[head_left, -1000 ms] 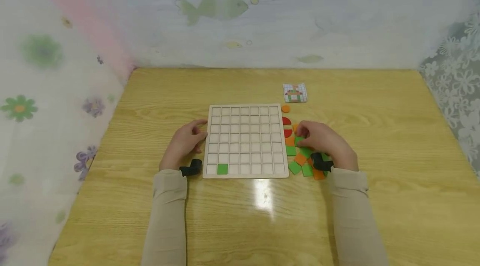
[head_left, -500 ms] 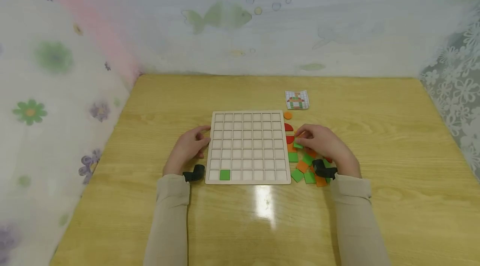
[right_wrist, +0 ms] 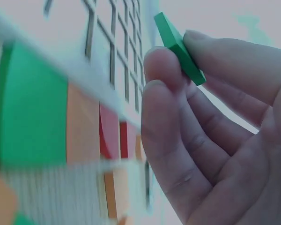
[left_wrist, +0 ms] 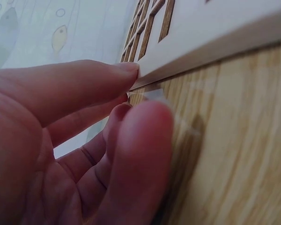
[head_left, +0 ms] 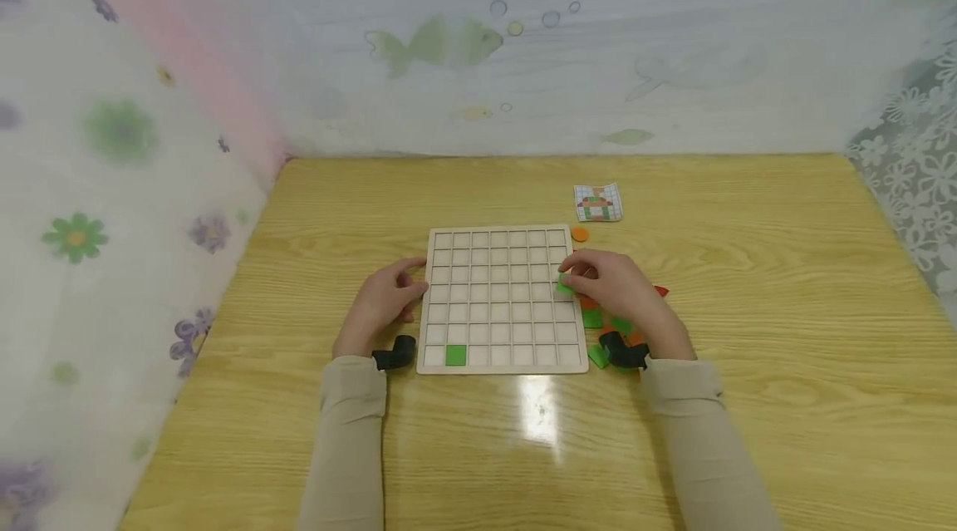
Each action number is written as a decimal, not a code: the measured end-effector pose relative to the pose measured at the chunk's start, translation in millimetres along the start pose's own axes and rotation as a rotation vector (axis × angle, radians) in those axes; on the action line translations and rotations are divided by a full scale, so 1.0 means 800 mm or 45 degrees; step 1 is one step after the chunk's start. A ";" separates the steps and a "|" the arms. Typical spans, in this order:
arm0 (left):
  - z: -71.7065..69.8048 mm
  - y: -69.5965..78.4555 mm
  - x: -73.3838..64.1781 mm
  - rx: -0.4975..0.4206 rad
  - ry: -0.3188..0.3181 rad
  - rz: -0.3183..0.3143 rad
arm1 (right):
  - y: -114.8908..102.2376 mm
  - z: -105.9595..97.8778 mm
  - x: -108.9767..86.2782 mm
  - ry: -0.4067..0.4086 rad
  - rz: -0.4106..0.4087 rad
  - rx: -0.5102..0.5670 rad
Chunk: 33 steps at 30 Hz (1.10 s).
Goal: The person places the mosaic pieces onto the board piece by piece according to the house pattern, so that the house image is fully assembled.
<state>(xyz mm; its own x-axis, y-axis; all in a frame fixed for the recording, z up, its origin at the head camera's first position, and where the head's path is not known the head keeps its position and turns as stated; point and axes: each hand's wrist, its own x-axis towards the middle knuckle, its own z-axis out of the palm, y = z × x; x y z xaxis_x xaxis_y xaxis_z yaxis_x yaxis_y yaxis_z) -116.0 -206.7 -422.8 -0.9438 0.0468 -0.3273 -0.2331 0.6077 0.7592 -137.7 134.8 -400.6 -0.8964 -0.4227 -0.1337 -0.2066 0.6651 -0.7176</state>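
My right hand (head_left: 619,288) pinches a green square tile (right_wrist: 174,43) between thumb and fingers, over the right edge of the wooden grid board (head_left: 499,312). In the right wrist view the tile is tilted and apart from the board. At the board's left edge is my left hand (head_left: 380,303); its index fingertip touches the edge, as the left wrist view shows, and the thumb stands apart from that finger. Another green tile (head_left: 456,355) lies in the board's front row, second cell from the left.
Loose green, orange and red pieces lie right of the board, partly hidden by my right hand and wrist. Among them is a green tile (head_left: 592,318). An orange disc (head_left: 580,234) lies near the back right corner, below a small pattern card (head_left: 598,204). A wall borders the table's back.
My right hand has lifted the green tile from the loose pieces and moved left with it to the board's right edge. The left hand stays at the board. The head view has shifted slightly.
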 end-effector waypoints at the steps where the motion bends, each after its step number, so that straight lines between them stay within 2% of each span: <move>1: 0.000 -0.001 0.000 -0.005 0.000 -0.001 | -0.003 0.003 0.001 -0.011 -0.004 0.010; 6: -0.001 0.000 0.001 -0.019 -0.002 0.006 | -0.021 0.020 0.006 -0.071 -0.022 0.018; 12: -0.004 0.001 0.002 0.012 0.003 0.025 | -0.042 0.045 0.012 -0.085 -0.103 0.007; 19: -0.001 -0.001 0.004 0.023 -0.008 -0.001 | -0.063 0.071 0.012 -0.104 -0.201 -0.029; 33: -0.002 -0.002 0.004 0.023 0.000 0.000 | -0.085 0.106 0.025 -0.094 -0.223 0.042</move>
<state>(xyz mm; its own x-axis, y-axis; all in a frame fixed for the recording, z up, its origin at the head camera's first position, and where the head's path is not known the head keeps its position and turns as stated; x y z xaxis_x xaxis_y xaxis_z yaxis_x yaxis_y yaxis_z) -118.7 -209.0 -423.9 -0.9438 0.0472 -0.3271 -0.2285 0.6221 0.7489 -108.0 29.0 -412.7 -0.8162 -0.5752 -0.0537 -0.3431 0.5574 -0.7560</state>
